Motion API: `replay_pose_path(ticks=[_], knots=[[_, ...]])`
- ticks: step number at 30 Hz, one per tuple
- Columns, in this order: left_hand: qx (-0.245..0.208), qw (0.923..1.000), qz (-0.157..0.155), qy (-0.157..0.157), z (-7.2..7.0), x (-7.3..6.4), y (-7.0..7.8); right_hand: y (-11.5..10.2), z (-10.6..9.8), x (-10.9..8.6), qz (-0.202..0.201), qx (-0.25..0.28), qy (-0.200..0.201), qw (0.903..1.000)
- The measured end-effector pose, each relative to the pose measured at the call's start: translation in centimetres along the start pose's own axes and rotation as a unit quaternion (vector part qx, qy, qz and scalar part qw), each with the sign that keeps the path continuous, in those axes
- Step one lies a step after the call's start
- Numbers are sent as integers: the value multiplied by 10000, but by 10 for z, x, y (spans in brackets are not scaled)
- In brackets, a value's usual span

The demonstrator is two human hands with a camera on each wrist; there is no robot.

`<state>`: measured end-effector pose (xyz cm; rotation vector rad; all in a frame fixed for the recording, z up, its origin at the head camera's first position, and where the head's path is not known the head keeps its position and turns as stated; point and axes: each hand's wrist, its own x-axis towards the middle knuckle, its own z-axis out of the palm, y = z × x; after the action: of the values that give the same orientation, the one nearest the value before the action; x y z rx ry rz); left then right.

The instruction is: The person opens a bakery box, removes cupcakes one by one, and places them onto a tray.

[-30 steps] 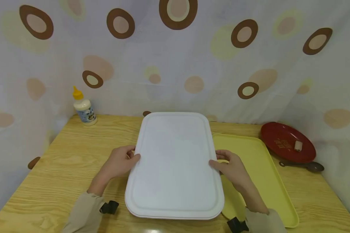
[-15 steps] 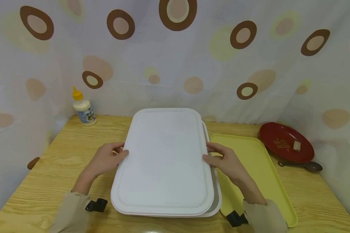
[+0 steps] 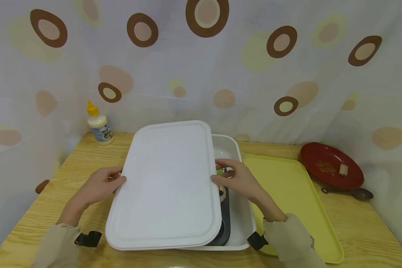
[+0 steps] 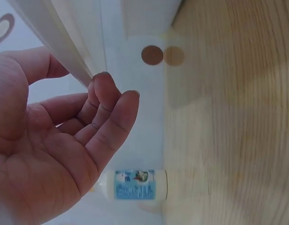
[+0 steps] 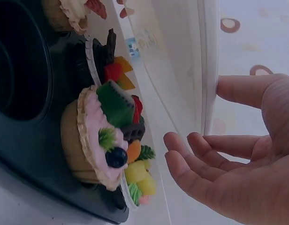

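Note:
Both hands hold a white rectangular lid (image 3: 167, 186) by its long edges, thumbs on top and fingers beneath. My left hand (image 3: 104, 185) pinches the left edge; my right hand (image 3: 239, 178) pinches the right edge. Under the lid, shifted left of it, a white box (image 3: 241, 216) shows its right part. Inside the box lies a dark muffin pan (image 5: 22, 136). Fruit-topped tarts sit in the pan, and one tart (image 5: 95, 145) has pink cream, a blueberry and green pieces. The lid hides the rest of the box.
A yellow tray (image 3: 298, 208) lies to the right, partly under the right arm. Beyond it are a red plate (image 3: 321, 163) bearing a small beige block (image 3: 343, 170), and a dark spoon (image 3: 358, 192). A yellow-capped glue bottle (image 3: 101, 128) stands at the back left.
Both hands have moved the lid left and tilted it slightly. The white box beneath, with the pan and tarts, has come into view on the right.

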<state>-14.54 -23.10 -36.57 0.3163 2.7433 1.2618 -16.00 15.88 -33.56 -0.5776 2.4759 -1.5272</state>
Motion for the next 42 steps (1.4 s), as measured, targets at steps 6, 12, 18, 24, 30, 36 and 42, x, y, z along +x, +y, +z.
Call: replay_pose_path(ticks=[6,12,18,24,30,36,42], knots=[[151,9999,-5,2,-13,-7,-16,-6,17,13,11,-75,-93,9999],[-34,9996,-75,-268,-23,-11,-35,-10,37,21,38,111,-50,9999],[-236,9977,-282,-564,-31,-16,-49,-17,49,24,37,163,-108,9998],[-352,9956,-443,-746,-40,-19,-56,-21,59,26,-100,-55,41,9999],[-171,9950,-568,-806,-49,-25,-63,-27,75,33,-45,74,-41,10000],[29,9937,-758,-829,-62,-28,-73,-32,91,42,-172,-330,-116,9992],[470,9891,-1078,-884,-74,-30,-91,-41,111,50,-174,-592,-312,9976]])
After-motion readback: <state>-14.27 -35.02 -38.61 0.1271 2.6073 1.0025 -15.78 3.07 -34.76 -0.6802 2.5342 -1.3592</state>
